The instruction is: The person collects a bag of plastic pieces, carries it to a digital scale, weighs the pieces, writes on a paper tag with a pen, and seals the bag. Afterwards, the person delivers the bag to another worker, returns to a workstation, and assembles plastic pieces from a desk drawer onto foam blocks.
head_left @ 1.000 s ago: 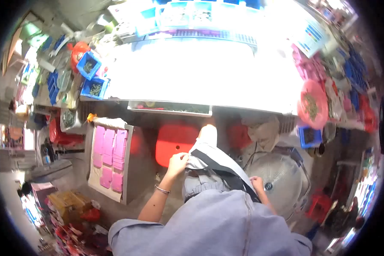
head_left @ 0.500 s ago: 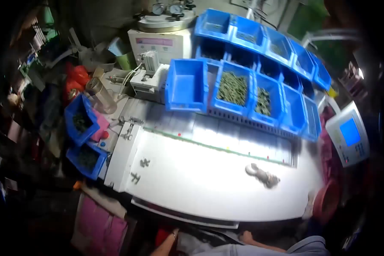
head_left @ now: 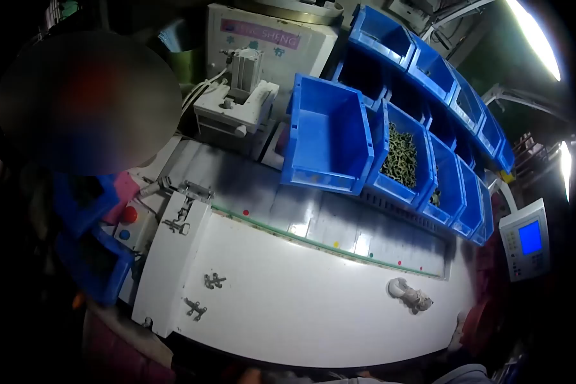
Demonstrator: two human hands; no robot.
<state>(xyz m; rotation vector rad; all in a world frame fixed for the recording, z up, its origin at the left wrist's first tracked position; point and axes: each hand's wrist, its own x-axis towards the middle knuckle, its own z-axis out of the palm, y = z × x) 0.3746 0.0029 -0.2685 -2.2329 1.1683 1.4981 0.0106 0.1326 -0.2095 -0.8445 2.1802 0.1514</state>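
Note:
My left hand [head_left: 250, 376] shows only as a dim, blurred patch of skin at the bottom edge, below the front of the white worktop [head_left: 313, 320]. Of my right hand [head_left: 365, 374] just a faint sliver shows at the same edge, near the light sleeve; its fingers are hidden. What either hand holds, if anything, cannot be seen. Two small metal pieces, one [head_left: 215, 280] above the other [head_left: 196, 310], lie on the left of the worktop. On the right sits a small grey-white object [head_left: 410, 296].
An empty blue bin [head_left: 329, 137] stands behind the worktop, beside a bin of small greenish metal parts [head_left: 400, 157]. More blue bins rise behind. A keypad display [head_left: 530, 237] is at the right, a white clamp device [head_left: 237, 102] at the back left. A blurred round patch covers the upper left.
The view has moved closer and shifted, so the bins and worktop look larger. Both hands have dropped mostly out of the bottom of the picture. The blurred patch has appeared.

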